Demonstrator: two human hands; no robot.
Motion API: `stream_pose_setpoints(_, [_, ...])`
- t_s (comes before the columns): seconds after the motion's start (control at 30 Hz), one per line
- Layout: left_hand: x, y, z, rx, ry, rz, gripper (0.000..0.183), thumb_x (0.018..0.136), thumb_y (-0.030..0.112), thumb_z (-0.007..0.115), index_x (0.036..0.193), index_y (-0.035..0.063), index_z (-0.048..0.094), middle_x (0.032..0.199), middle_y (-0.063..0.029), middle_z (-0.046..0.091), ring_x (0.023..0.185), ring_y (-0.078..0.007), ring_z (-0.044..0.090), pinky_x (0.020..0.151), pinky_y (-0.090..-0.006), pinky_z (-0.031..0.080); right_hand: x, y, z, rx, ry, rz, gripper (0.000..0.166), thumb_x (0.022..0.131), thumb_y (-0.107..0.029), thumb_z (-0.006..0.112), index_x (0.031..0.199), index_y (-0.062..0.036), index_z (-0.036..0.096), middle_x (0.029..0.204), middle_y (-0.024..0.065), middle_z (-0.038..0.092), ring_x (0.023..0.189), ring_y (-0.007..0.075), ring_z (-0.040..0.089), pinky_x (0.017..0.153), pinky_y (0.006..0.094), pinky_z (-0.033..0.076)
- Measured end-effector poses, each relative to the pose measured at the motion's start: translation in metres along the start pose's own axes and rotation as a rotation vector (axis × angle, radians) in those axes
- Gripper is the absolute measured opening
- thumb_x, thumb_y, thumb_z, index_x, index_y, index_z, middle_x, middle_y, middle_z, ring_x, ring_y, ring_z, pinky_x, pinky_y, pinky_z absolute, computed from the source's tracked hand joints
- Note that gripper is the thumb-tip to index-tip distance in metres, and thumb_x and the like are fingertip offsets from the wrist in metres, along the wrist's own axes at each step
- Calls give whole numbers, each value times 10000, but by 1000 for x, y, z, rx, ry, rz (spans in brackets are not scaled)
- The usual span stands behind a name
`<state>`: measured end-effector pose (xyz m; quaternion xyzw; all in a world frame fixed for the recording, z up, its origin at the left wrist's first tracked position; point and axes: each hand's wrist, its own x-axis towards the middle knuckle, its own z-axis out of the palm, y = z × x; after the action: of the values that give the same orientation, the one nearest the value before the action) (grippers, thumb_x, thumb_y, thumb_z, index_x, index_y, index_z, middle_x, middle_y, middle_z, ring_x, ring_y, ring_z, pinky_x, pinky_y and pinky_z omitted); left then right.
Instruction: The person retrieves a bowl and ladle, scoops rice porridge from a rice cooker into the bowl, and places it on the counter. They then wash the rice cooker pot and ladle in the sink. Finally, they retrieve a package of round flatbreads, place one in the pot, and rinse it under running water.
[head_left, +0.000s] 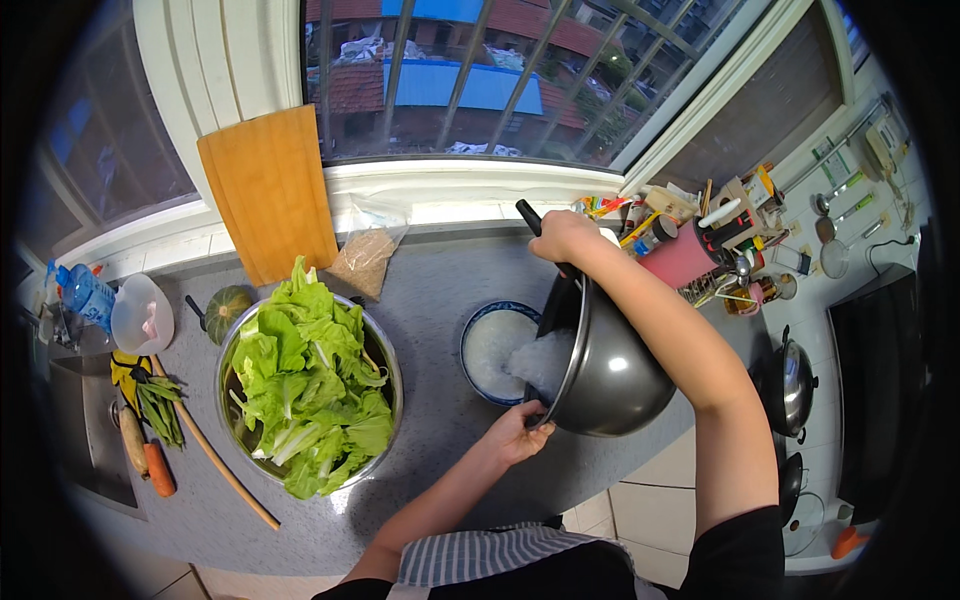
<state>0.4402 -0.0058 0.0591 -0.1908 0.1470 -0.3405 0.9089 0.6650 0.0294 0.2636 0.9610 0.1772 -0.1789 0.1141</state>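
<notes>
A dark metal wok is tipped on its side over the counter, its mouth towards a blue-rimmed bowl. Whitish, steaming contents pass from the wok into the bowl, which holds pale, cloudy liquid. My right hand grips the long black handle at the far side. At the near rim, my left hand holds the wok's small black side handle. Left of the bowl stands a large steel basin heaped with green leafy lettuce.
A wooden cutting board leans by the window beside a bag of grains. A green squash, carrot and long wooden stick lie left. A pink knife holder and jars stand right; a sink is far left.
</notes>
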Motion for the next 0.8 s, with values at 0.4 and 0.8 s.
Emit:
stream_pose_setpoints(0.4, [2, -5, -15, -211, -259, -17, 162, 847, 114, 451, 798, -20, 528, 646, -94, 501, 542, -156, 492, 380, -201, 433, 4, -80, 7, -206, -45, -86, 328, 742, -176, 574, 1032, -36, 633, 1062, 120, 624, 991, 242, 603, 811, 322, 487])
stream_pose_setpoints(0.8, [0, -8, -16, -215, -283, -33, 152, 844, 94, 446, 804, -26, 530, 645, -101, 505, 534, -166, 497, 380, -229, 449, -5, -85, 10, -240, -27, -125, 379, 734, -269, 598, 1023, -27, 633, 1025, 135, 630, 959, 268, 607, 817, 341, 483])
